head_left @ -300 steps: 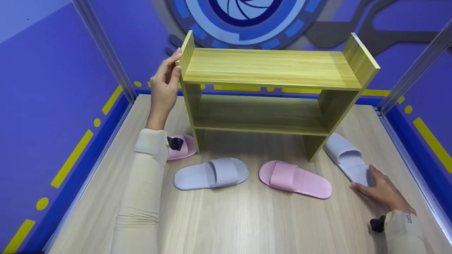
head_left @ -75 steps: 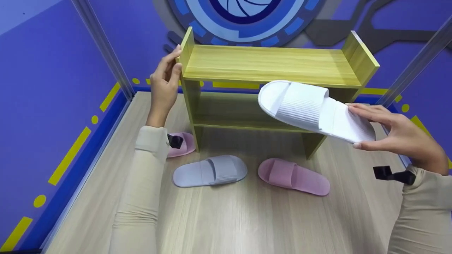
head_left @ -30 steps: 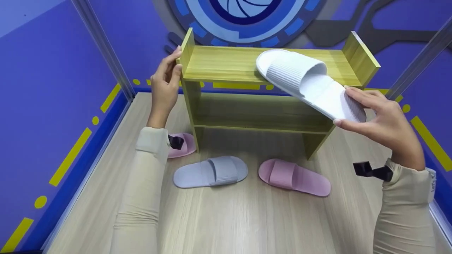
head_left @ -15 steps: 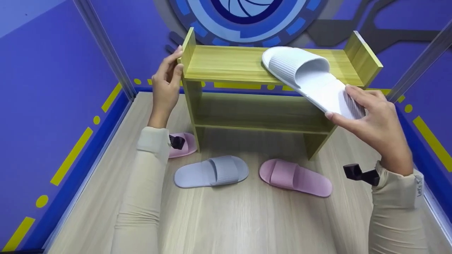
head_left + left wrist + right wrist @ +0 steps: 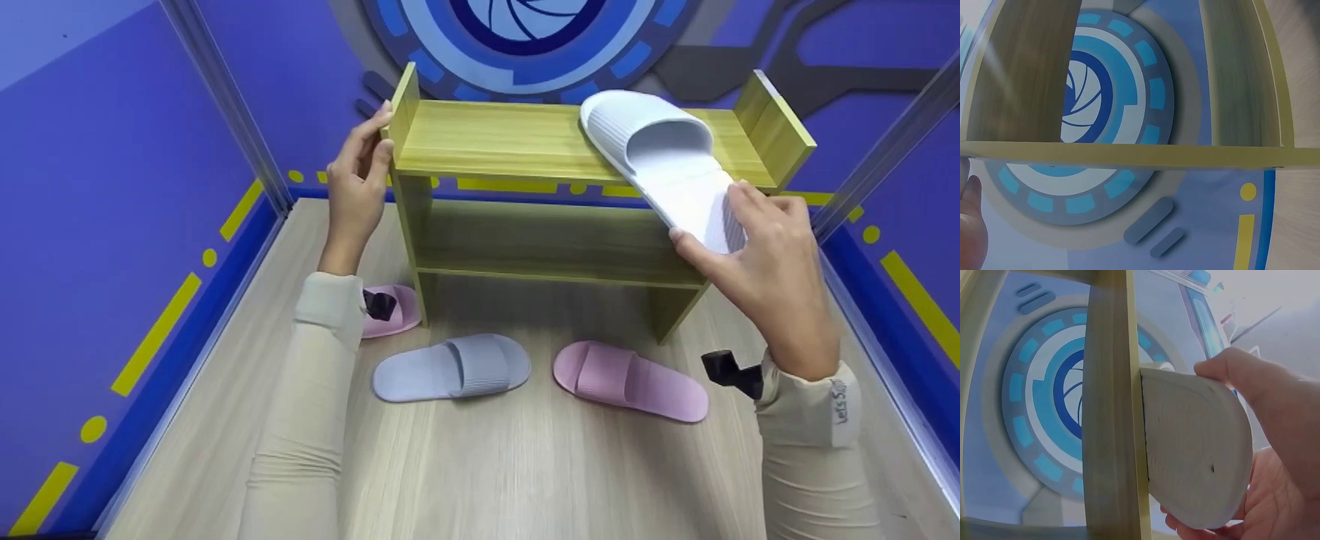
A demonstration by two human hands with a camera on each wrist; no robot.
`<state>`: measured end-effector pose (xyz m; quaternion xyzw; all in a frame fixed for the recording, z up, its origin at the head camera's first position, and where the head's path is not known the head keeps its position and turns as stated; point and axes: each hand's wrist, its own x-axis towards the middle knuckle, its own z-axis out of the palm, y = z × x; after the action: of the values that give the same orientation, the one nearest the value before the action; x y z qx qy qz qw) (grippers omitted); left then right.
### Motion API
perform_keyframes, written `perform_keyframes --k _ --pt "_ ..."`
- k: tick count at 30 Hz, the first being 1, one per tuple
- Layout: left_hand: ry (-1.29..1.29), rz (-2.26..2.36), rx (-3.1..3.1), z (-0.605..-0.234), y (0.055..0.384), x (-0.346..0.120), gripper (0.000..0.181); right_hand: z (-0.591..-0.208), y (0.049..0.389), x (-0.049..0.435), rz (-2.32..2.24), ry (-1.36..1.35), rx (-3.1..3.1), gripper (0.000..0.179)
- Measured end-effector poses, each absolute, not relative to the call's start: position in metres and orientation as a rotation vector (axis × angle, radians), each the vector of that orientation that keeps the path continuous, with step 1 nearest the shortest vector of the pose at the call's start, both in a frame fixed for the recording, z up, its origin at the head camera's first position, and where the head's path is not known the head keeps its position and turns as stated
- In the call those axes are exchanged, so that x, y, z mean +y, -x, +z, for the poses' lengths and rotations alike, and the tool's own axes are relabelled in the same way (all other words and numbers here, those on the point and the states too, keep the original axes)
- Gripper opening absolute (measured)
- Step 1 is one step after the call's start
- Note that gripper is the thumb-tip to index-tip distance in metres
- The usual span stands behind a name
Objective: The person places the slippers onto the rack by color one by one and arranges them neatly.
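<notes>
My right hand (image 5: 776,270) grips the heel end of a white slide slipper (image 5: 675,176), thumb on one edge and fingers on the other. The slipper's toe is over the right part of the wooden shoe rack's (image 5: 487,139) top shelf, and its heel juts past the front edge. In the right wrist view the slipper's sole (image 5: 1196,444) faces the camera, beside the shelf board. My left hand (image 5: 356,191) touches the rack's left side panel from outside with its fingertips; the left wrist view shows only part of that hand (image 5: 972,225).
On the floor in front of the rack lie another white slipper (image 5: 450,367) and a pink slipper (image 5: 630,381). A second pink slipper (image 5: 397,311) is by the rack's left foot, partly hidden by my left wrist. Blue patterned walls (image 5: 112,225) enclose the space.
My right hand took the white slipper from the floor on the right and raised it to the top shelf. Lately it moved left while the slipper's toe turned rightward. My left hand stayed at the rack.
</notes>
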<state>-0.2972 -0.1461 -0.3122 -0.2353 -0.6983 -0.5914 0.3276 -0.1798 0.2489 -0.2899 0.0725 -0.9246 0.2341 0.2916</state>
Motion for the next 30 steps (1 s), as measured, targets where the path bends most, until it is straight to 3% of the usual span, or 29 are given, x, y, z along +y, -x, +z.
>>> perform_keyframes --k 23,30 --pt "0.653 -1.516 -1.824 -0.324 0.305 -0.150 0.032 -0.293 0.181 0.235 0.597 -0.152 -2.424 0.065" --pt "0.660 -1.502 -1.824 -0.322 0.305 -0.149 0.033 -0.283 0.176 0.246 0.700 -0.184 -2.599 0.083"
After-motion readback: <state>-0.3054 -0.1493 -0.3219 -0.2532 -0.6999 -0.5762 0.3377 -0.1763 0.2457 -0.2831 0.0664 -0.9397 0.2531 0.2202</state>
